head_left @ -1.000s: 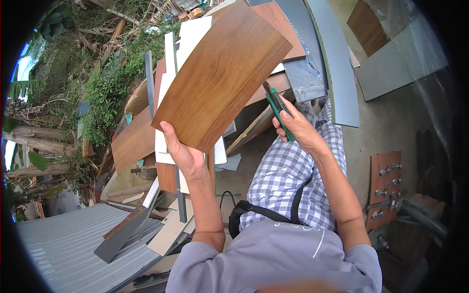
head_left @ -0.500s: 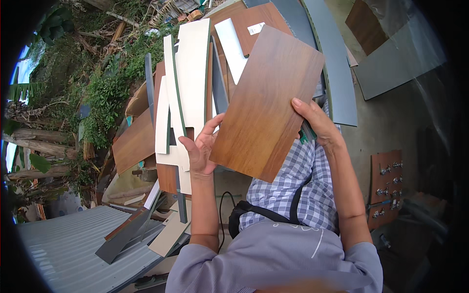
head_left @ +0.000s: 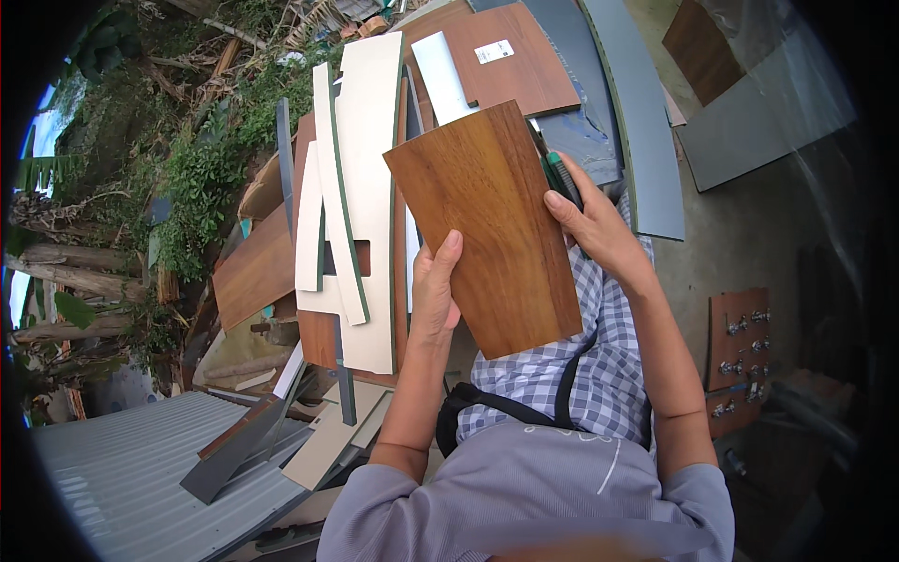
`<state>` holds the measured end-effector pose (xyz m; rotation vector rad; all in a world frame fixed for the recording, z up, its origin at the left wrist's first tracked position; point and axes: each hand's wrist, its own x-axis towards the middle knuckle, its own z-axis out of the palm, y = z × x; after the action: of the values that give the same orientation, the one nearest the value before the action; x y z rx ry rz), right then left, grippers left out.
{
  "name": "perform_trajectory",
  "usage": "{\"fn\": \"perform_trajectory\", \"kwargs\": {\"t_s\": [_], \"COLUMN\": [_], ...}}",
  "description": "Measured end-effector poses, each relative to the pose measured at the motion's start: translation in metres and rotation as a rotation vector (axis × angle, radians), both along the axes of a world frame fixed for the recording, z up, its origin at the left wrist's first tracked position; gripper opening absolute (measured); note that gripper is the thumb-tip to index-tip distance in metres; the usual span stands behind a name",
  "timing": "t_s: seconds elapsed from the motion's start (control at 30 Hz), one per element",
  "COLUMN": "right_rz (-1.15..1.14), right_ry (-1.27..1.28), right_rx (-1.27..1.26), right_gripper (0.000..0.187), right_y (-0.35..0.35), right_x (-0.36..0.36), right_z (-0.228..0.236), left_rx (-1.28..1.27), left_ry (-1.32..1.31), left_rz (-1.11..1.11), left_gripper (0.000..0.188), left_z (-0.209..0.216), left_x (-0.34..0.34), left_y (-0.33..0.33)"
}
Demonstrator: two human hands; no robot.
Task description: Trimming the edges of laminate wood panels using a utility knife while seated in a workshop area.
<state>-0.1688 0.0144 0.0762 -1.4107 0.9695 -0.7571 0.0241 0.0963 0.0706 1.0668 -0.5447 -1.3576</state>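
A rectangular brown wood-grain board (head_left: 487, 234) is held tilted over my lap. My left hand (head_left: 435, 286) grips its left edge, thumb lying on the top face and the other fingers hidden behind. At the opposite edge, my right hand (head_left: 599, 229) is closed with its thumb against the board. The same hand also holds a utility knife (head_left: 562, 176) with a green and black handle. Its thin front end points away from me, along the board's far right edge.
White panel offcuts (head_left: 373, 131) are stacked ahead on the left. Beyond the board lie a brown panel with a label (head_left: 524, 70) and a long curved-looking grey panel (head_left: 646, 140). A brown panel with metal hinges (head_left: 740, 347) is at the right. Corrugated metal sheeting (head_left: 140, 468) lies lower left.
The board has turned counterclockwise and come nearer to me. My left hand, earlier open-fingered at its edge, now grips it. The knife in my right hand has come into clearer view.
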Motion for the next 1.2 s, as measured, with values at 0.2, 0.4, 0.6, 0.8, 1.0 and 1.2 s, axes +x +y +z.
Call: {"fn": "perform_trajectory", "kwargs": {"t_s": [0.2,0.4,0.6,0.8,1.0,1.2], "right_rz": [-0.095,-0.002,0.160,0.288,0.261,0.057], "right_ry": [0.089,0.140,0.288,0.486,0.117,0.299], "right_rx": [0.031,-0.032,-0.042,-0.034,0.382,0.052], "right_gripper": [0.052,0.051,0.049,0.051,0.051,0.052], "right_y": [0.007,0.025,0.039,0.048,0.053,0.057], "right_x": [-0.004,-0.002,-0.007,-0.009,-0.007,-0.004], "right_z": [0.041,0.052,0.018,-0.032,-0.041,0.024], "left_rx": [-0.084,-0.150,-0.260,-0.323,-0.345,-0.417], "left_ry": [-0.058,-0.223,-0.158,-0.186,-0.092,-0.109], "left_rz": [0.077,0.117,0.302,0.375,0.463,0.482], "left_gripper": [0.046,0.050,0.045,0.048,0.052,0.068], "left_z": [0.007,0.008,0.018,0.028,0.024,0.013], "left_x": [0.004,0.004,0.016,0.030,0.032,0.045], "left_y": [0.004,0.004,-0.001,-0.005,-0.006,0.001]}}
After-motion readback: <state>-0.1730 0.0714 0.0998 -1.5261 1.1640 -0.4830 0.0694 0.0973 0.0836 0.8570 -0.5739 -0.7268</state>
